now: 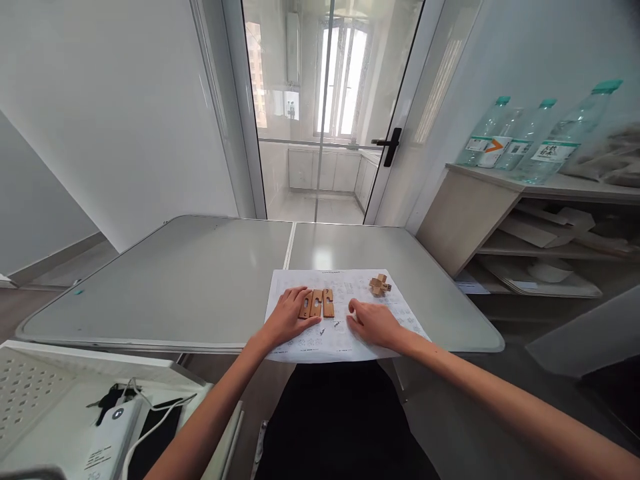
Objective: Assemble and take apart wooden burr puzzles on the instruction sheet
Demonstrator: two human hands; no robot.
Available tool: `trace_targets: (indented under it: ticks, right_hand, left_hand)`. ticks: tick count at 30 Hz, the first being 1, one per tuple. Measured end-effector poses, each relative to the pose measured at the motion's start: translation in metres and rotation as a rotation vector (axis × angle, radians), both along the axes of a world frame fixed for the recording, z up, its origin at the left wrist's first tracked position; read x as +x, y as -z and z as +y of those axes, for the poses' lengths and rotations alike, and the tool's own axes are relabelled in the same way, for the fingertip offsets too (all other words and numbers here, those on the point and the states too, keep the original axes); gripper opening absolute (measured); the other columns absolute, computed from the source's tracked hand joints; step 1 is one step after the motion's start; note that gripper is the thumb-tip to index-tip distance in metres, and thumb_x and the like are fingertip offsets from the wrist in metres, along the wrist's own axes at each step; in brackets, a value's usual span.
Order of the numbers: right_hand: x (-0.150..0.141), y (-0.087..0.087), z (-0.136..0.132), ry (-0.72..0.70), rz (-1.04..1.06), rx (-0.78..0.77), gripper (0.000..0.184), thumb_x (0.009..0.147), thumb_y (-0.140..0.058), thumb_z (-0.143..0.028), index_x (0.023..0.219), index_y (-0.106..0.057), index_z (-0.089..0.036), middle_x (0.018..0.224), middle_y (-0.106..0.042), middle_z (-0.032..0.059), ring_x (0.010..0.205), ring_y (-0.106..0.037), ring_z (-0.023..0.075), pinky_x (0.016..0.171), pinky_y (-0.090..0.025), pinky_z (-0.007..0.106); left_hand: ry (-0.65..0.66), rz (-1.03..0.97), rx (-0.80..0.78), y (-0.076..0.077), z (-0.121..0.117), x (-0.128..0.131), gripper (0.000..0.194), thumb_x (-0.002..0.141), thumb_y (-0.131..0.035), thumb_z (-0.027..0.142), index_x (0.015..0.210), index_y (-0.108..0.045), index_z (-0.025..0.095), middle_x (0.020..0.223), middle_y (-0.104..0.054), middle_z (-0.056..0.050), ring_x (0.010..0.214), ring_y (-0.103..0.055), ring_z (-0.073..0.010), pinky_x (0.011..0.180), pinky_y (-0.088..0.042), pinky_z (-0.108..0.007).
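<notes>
Several flat wooden puzzle pieces (328, 304) with notches and dark numbers lie side by side on a white printed sheet (345, 348). My left hand (286, 316) rests at their left end, fingers spread along the far side and thumb along the near side, touching the leftmost piece and partly covering it. Curled on the sheet to the right of the pieces is my right hand (374, 324), with nothing visible in it; its inner fingers are hidden. Beyond that hand sits an interlocked wooden burr puzzle (380, 285).
The sheet lies on a grey table (220, 267) near its front edge. A shelf unit (480, 200) with plastic bottles (555, 150) stands at the right. At lower left, a white tray (55, 427) holds keys, a white box and a cable. A glass door (320, 167) is behind the table.
</notes>
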State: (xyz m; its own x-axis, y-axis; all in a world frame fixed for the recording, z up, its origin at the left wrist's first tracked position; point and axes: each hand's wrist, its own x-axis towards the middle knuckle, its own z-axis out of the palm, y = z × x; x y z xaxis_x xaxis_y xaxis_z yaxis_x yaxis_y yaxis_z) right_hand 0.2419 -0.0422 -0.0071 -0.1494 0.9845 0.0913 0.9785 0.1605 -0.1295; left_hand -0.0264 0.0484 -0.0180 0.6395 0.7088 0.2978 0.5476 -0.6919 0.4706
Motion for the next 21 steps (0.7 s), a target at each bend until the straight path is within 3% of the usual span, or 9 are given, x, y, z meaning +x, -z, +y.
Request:
trace_targets:
  ticks: [5, 12, 21]
  right_hand:
    - [-0.032, -0.013, 0.008, -0.102, -0.079, -0.038, 0.044, 0.107, -0.049, -0.038, 0.146, -0.049, -0.019, 0.118, -0.077, 0.0127, 0.085, -0.076, 0.0265, 0.064, -0.039, 0.031]
    - [-0.043, -0.023, 0.016, -0.128, -0.153, -0.115, 0.037, 0.111, -0.038, -0.044, 0.131, -0.054, -0.017, 0.113, -0.075, 0.0147, 0.089, -0.077, 0.0299, 0.071, -0.049, 0.034]
    - [-0.027, -0.034, 0.016, -0.378, -0.216, -0.126, 0.031, 0.109, -0.042, -0.037, 0.126, -0.055, -0.015, 0.107, -0.073, 0.0115, 0.082, -0.075, 0.0258, 0.064, -0.044, 0.031]
  left_hand:
    - [0.003, 0.007, 0.027, 0.001, -0.002, -0.015, 0.058, 0.096, -0.066, 0.055, 0.146, -0.053, 0.029, 0.152, -0.058, -0.010, 0.144, -0.049, -0.0321, 0.122, -0.041, -0.053]
    - [-0.070, 0.003, 0.193, 0.005, -0.004, -0.028, 0.037, 0.104, -0.057, 0.035, 0.138, -0.061, 0.021, 0.136, -0.067, -0.011, 0.130, -0.059, -0.0290, 0.111, -0.051, -0.050]
    - [-0.239, 0.194, 0.399, 0.011, -0.002, -0.024, 0.025, 0.105, -0.054, 0.026, 0.122, -0.071, 0.019, 0.114, -0.070, -0.010, 0.104, -0.066, -0.0270, 0.092, -0.055, -0.043]
